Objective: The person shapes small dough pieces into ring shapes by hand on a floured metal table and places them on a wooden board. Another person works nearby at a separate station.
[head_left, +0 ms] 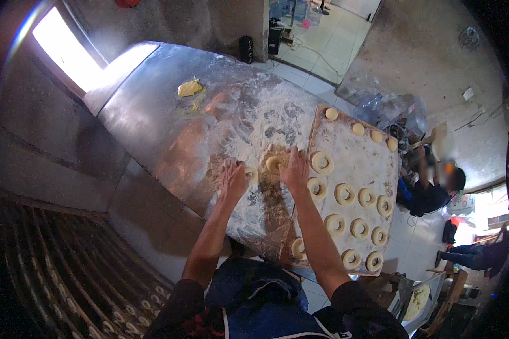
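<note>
On the floured metal table, my left hand (233, 178) has its fingers curled over the left side of a pale dough ring (253, 177). The hand covers part of that ring. My right hand (294, 170) grips the right edge of a second dough ring (274, 164), its thumb side against the ring near the hole. Both rings are low over the flour; whether they touch the table I cannot tell. Just right of my right hand, a wooden board (353, 155) bears several dough rings (344, 194) and, along its far edge, several small dough balls (358, 129).
A lump of yellow dough or butter (190, 88) lies on the metal table (147, 107) at the far left. A rack (68, 271) with rings on its bars stands lower left. At right, a person (435, 183) is low by plastic containers; another person (481, 254) stands farther off.
</note>
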`<state>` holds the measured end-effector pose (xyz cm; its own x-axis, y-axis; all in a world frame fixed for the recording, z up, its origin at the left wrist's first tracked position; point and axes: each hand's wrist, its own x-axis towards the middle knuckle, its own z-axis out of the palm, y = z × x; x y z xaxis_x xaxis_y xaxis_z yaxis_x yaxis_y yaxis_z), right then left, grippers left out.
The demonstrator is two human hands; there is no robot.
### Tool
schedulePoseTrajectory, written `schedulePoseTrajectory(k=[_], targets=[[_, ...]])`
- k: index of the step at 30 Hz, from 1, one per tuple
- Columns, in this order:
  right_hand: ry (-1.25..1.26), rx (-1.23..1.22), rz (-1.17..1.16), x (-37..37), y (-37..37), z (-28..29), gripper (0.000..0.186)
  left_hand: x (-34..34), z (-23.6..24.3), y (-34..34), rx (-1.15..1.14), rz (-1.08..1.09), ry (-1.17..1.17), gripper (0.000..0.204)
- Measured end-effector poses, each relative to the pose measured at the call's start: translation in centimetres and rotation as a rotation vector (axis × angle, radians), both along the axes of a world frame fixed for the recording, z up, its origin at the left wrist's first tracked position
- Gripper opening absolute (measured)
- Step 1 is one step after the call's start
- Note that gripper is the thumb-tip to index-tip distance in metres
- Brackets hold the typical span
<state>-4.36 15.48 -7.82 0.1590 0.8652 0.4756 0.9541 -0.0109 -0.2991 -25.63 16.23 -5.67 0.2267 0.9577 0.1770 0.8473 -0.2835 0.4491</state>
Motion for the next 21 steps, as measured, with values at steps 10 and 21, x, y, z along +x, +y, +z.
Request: schedulePoseTrajectory(k=[10, 21], targets=[[0.855, -0.274, 0.475, -5.8, -4.0, 4.4, 0.038, -2.3, 0.1, -1.8, -0.542, -0.031, -0.894, 0.029], [1.068, -0.422, 0.353, -12.2, -5.3, 9.9, 0.069, -5.6, 2.8, -2.6, -0.651, -0.210, -1.410, 0.034]])
